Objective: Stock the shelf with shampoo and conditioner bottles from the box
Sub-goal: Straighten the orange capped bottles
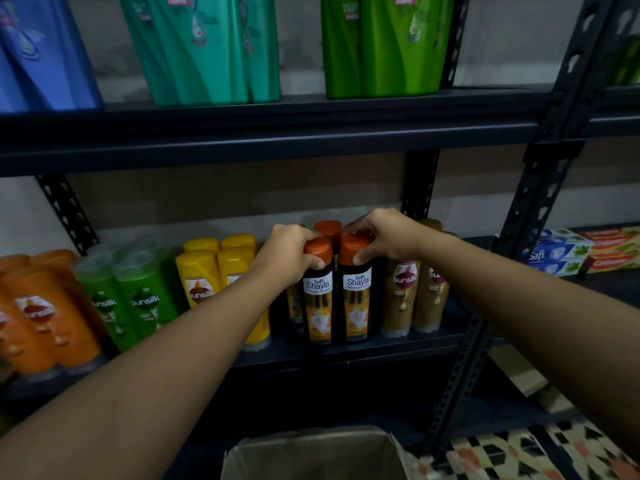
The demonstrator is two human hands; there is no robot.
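Both hands — left hand point(294, 252), right hand point(379, 237) — grip Shayla bottles point(337, 296) upright.

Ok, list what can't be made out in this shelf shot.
- Cardboard box: its inside is cut off by the bottom edge, head view.
- Rear Shayla bottles: mostly hidden by the left hand, right hand and front bottles.
- Top-shelf bottles: blurred, caps cut off by the top edge.
- Small label print: unreadable.

Dim light; pale wall point(512, 46) behind, patterned floor point(512, 455) lower right.
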